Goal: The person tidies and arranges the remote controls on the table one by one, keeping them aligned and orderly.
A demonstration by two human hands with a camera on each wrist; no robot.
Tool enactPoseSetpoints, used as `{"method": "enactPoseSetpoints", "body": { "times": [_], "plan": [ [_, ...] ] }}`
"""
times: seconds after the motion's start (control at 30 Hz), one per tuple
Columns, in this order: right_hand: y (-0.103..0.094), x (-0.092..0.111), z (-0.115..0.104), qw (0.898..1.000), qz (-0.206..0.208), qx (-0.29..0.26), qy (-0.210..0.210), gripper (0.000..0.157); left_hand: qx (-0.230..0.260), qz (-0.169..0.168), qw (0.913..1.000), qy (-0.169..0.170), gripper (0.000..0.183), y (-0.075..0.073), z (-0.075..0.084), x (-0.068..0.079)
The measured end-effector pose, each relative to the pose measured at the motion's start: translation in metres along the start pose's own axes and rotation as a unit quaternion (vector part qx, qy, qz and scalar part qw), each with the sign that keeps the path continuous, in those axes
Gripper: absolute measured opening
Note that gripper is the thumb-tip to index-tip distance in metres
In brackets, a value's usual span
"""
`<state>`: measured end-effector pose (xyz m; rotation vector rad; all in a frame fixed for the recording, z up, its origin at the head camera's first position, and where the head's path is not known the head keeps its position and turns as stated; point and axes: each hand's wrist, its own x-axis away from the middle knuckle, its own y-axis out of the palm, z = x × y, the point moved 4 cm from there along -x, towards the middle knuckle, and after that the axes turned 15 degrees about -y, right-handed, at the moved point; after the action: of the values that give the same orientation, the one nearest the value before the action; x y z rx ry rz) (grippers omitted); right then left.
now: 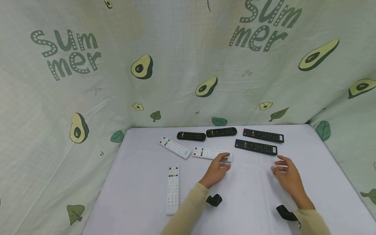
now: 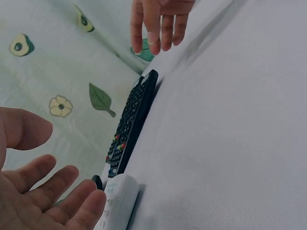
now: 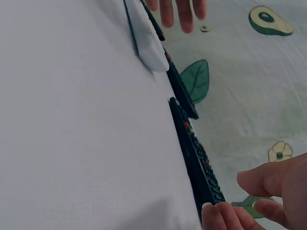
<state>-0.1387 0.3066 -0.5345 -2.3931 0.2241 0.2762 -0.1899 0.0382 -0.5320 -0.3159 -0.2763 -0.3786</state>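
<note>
There are four black remotes (image 1: pixel 256 147), three white remotes (image 1: pixel 172 191), two hands (image 1: pixel 216 171), two sleeves (image 1: pixel 188 209), one table (image 1: pixel 132 195).

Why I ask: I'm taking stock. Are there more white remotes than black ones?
No, the head view shows three white remotes and four black remotes.

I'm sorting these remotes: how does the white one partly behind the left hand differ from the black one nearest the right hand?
Colour: the white remote has a pale body, the black remote a dark one. Cover: in the head view, the left hand hides part of the white remote, while the black remote shows from end to end. Shared: both lie face up, with coloured buttons toward their left ends in that view.
</note>
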Motion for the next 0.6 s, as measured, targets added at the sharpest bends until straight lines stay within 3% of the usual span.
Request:
{"method": "enactPoseSetpoints", "body": {
  "times": [0.27, 0.6],
  "plan": [
    [-0.007, -0.010, 0.014, 0.998, 0.033, 0.006, 0.056, 0.055, 0.037, -0.013, 0.9991, -0.019, 0.045, 0.011, 0.009, -0.006],
    [-0.016, -0.028, 0.028, 0.998, 0.025, 0.016, 0.048, 0.057, 0.058, -0.017, 0.9972, -0.045, 0.051, 0.023, 0.019, -0.018]
  ]
}}
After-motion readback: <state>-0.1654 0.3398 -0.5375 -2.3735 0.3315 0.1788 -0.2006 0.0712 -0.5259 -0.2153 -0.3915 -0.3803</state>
